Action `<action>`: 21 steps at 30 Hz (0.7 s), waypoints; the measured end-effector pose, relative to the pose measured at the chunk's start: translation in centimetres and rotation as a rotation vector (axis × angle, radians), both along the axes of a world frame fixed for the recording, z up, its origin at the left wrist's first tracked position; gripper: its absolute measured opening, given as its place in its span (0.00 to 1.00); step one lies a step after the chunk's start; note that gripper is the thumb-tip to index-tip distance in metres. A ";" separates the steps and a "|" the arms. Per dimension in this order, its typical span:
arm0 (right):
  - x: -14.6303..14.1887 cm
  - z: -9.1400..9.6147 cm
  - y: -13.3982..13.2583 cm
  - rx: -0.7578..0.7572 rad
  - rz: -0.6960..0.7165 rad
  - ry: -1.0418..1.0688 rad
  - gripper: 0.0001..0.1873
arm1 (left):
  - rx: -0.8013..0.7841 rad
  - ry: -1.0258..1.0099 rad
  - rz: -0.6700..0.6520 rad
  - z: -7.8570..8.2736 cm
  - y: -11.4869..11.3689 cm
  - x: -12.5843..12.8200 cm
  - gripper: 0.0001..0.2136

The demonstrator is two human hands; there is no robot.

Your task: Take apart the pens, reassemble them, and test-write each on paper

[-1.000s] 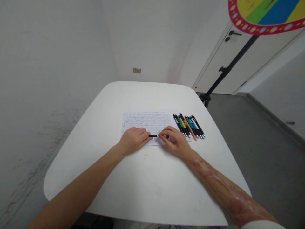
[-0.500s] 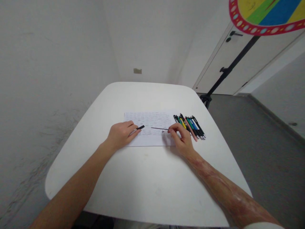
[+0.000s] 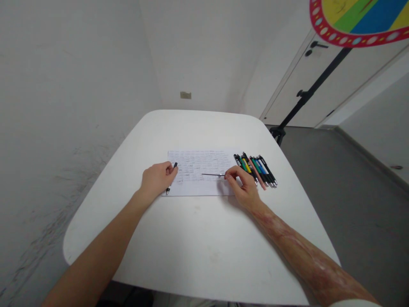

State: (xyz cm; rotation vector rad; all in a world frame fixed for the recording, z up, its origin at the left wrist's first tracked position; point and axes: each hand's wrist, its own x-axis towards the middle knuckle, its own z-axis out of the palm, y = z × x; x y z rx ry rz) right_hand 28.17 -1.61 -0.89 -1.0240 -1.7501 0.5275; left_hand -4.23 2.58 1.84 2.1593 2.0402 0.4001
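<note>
My left hand (image 3: pixel 156 179) is closed round a black pen barrel (image 3: pixel 174 165) at the left edge of a written sheet of paper (image 3: pixel 200 170); the barrel's ends stick out above and below my fingers. My right hand (image 3: pixel 242 183) pinches the end of a thin dark refill (image 3: pixel 211 174) that lies across the sheet, pointing left. The two hands are apart, with the paper between them. Just right of my right hand lies a row of several pens (image 3: pixel 256 169) in black, yellow, green, blue and pink.
Everything rests on a white rounded table (image 3: pixel 198 247) set against white walls. Behind it at the right stands a black tripod stand (image 3: pixel 300 96) carrying a colourful round board (image 3: pixel 358 21), by a white door. Grey floor lies to the right.
The hands were together on one pen; they have pulled apart. The left hand moved left with the barrel and turned it, while the right drew the thin refill out.
</note>
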 end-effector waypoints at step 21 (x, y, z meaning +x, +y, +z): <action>-0.2 0.5 -0.2 -0.078 0.127 0.010 0.08 | 0.399 -0.300 -0.736 -0.5 -2.3 2.2 0.11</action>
